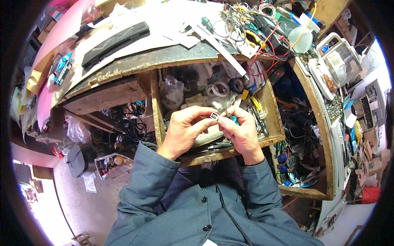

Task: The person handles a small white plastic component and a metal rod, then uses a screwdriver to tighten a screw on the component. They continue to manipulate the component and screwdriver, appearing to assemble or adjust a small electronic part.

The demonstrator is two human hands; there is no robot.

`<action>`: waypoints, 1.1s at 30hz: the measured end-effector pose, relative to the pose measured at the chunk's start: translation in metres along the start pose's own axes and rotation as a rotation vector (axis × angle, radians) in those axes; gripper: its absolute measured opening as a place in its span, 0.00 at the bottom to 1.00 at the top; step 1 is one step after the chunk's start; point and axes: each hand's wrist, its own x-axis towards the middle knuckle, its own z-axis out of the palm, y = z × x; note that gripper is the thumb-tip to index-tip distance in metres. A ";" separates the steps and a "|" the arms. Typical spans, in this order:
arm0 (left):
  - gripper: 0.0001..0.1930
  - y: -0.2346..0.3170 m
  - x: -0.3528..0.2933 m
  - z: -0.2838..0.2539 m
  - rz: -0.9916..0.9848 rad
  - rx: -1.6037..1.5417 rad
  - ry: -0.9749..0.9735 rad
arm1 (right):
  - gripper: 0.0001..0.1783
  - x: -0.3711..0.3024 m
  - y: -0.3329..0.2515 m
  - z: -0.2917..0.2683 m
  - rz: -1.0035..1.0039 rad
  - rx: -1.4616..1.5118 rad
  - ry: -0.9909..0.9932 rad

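Grey-blue sleeves [154,166] cover both arms, which bend in so the hands meet up close, over an open wood drawer [213,157]. L hand [182,129] has its back up, w/ thumb & pointer finger pinching a small metal bit [214,116]. R hand [245,133] comes from the other side, thumb tip on the bit's R end, other fingers curled in. So both hands grip the same thing, right b/w them. It's tiny, shiny, silver-grey, sort of a box shape w/ a dark mid., a bit like a buckle. Past the hands, in the drawer, are a white ring [227,86], a dark blue roll [237,85] & a yellow tool handle [257,103]. On the bench [135,67] sits a long black case [117,44]. Near it, a blue & black pack [62,67] has white marks, too small to read from where I stand.
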 end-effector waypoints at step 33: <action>0.10 -0.006 0.002 -0.005 0.017 -0.007 -0.010 | 0.05 -0.003 -0.002 0.003 -0.070 -0.077 0.049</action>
